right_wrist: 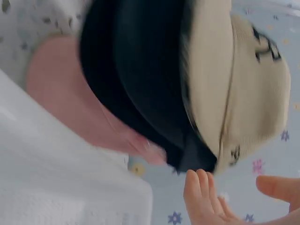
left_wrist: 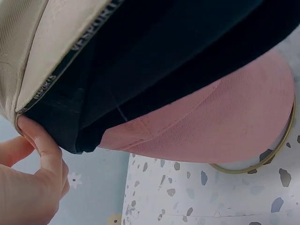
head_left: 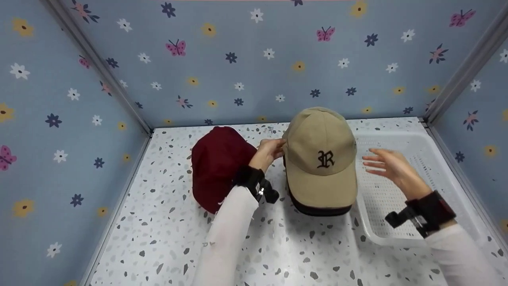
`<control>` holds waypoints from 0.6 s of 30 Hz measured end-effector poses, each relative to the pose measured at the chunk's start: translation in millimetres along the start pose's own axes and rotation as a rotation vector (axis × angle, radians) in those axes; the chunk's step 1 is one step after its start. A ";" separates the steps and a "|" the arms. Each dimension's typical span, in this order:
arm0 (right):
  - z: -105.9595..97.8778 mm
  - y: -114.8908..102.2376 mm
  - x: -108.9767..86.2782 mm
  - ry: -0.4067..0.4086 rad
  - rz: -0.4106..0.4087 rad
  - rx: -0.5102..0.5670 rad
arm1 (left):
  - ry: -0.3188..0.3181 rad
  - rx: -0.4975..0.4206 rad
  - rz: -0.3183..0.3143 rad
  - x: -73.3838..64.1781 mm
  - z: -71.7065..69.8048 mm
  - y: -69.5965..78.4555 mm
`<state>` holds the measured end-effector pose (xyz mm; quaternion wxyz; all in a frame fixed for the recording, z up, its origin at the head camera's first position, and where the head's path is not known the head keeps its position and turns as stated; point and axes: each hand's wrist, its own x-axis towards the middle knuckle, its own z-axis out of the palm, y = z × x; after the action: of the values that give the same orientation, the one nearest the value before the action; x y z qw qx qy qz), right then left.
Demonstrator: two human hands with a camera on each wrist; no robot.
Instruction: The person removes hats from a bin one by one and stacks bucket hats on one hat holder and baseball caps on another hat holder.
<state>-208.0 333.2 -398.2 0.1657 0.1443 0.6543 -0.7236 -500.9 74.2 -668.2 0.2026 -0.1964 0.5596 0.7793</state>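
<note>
A beige cap (head_left: 323, 147) with a dark letter R tops a stack of caps. Under it sits a black cap (left_wrist: 187, 51), and lowest a pink cap (left_wrist: 225, 117), hidden in the head view. My left hand (head_left: 270, 151) pinches the beige cap's lower edge on its left side. To the right of the stack, my right hand (head_left: 391, 165) is held with fingers extended, holding nothing; in the right wrist view its fingertips are close to the black and beige caps' edges. A dark red cap (head_left: 218, 167) lies on the table, partly behind my left forearm.
A white plastic basket (head_left: 377, 238) stands at the right, partly beneath my right hand. The speckled tabletop (head_left: 166, 238) meets patterned blue walls (head_left: 254, 71) at the back and sides. Below the pink cap, a thin gold-coloured curved rim (left_wrist: 248, 168) shows.
</note>
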 end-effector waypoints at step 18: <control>9.3 -31.3 60.9 0.086 0.087 -0.024 | 0.027 0.037 0.001 -288.0 36.6 106.7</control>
<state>-276.4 323.6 -395.0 0.1706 0.2015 0.6627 -0.7008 -318.9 50.3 -419.4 0.1982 -0.2025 0.5767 0.7662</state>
